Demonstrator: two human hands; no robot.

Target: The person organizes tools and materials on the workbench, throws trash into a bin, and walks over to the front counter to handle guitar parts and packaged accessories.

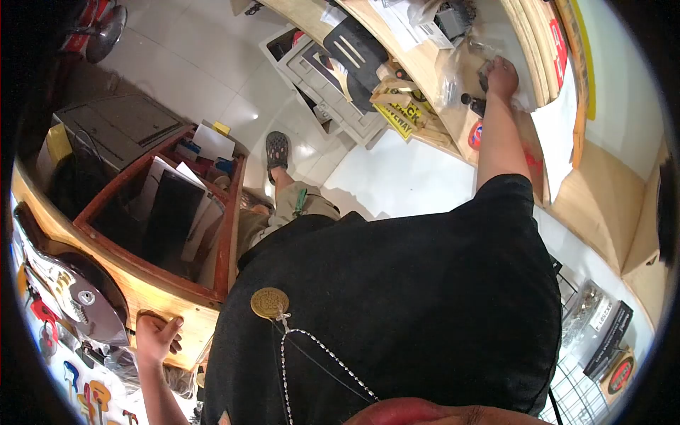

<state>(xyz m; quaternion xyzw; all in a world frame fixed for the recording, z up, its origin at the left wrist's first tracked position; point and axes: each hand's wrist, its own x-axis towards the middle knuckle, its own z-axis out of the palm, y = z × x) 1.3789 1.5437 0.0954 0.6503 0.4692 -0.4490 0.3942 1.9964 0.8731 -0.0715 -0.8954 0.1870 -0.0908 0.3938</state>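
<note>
My left hand (157, 338) is by the edge of the wooden counter (185, 327), its fingers loosely curled, the thumb apart and nothing in it. Close by lies a dark maroon electric guitar body (88, 294). Stretched out to the far right, my right hand (501, 78) reaches into a wooden shelf. Its fingers close around a small greyish thing, mostly hidden, that I cannot make out. Beside that hand are clear plastic bags (448, 81) and a small black cylindrical part (467, 99).
A reddish wooden cabinet (230, 244) holds papers and a dark flat panel. Behind it stands a grey metal case (117, 131). A grey plastic crate (290, 67) and a yellow-labelled package (397, 117) are near the shelf. A wire rack (577, 389) stands at lower right.
</note>
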